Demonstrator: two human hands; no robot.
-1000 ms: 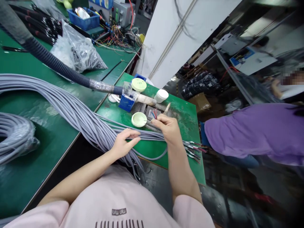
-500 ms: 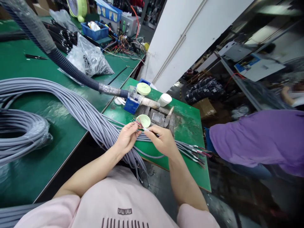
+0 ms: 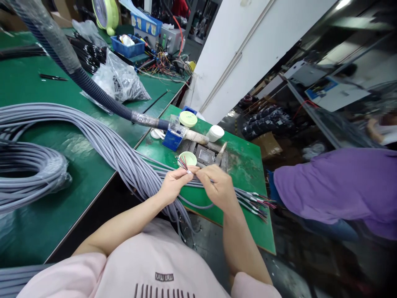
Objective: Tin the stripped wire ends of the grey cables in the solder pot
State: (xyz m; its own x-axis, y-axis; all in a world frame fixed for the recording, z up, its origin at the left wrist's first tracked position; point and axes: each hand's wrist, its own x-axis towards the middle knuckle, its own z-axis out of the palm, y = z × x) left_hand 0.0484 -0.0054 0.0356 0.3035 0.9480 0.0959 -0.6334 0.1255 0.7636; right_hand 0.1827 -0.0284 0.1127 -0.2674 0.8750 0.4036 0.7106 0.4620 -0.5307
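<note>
My left hand (image 3: 175,185) pinches the stripped end of a grey cable, at a small white section. Thin coloured wires (image 3: 183,162), red and dark ones among them, fan out above its fingertips. Close beside it, my right hand (image 3: 218,186) is closed with thumb and forefinger together on the same cable, whose course inside the hand is mostly hidden. Behind the wires sits a pale green bowl (image 3: 187,158). A thick bundle of grey cables (image 3: 119,155) passes under both hands, and its stripped ends (image 3: 256,203) lie at the right of the small green table.
A blue box (image 3: 173,139), a soldering-pot-like metal block (image 3: 205,155), a white cup (image 3: 215,133) and a yellow-green lid (image 3: 188,118) stand behind my hands. A ribbed hose (image 3: 102,97) hangs across the left. At right is a person in a purple top (image 3: 335,186).
My left hand has moved right and now pinches the white section below the wires. My right hand has shifted slightly right along the cable. The wires stand more upright.
</note>
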